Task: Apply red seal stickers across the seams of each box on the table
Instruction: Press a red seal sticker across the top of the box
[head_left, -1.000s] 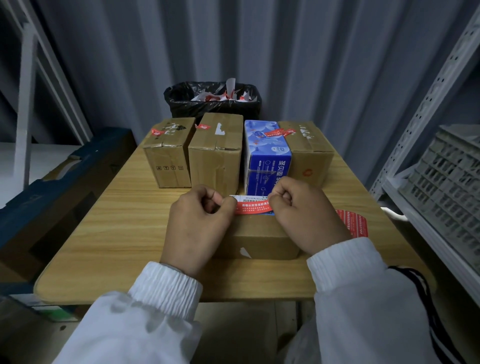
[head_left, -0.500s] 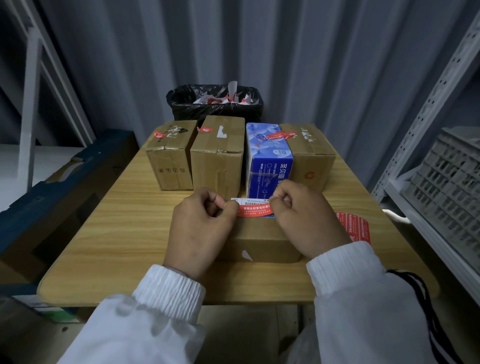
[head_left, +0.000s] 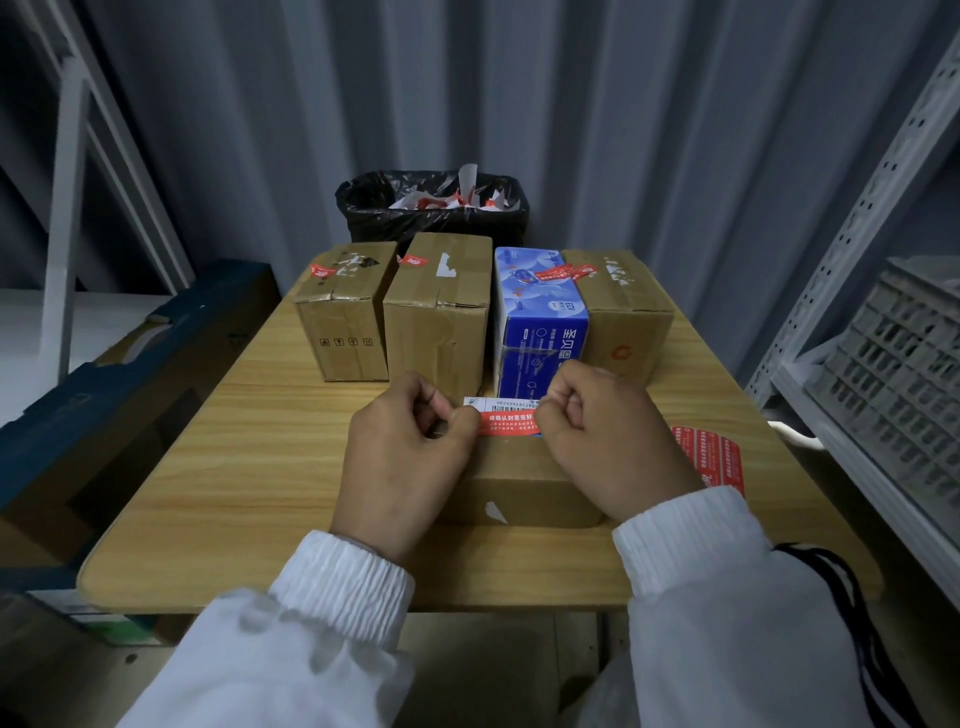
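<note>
My left hand and my right hand pinch the two ends of a red seal sticker, stretched flat between them. It hangs just over the far top edge of a low cardboard box in front of me. Behind it stand three brown boxes and a blue carton, each with a red sticker on top. A sheet of red stickers lies to the right of my right hand.
The wooden table ends at a bin with a black liner holding paper scraps. A grey crate sits on a metal rack at the right. A dark blue box lies left of the table.
My hands still hold the sticker stretched over the near box. The hands and sticker have barely shifted; only the camera moved slightly.
</note>
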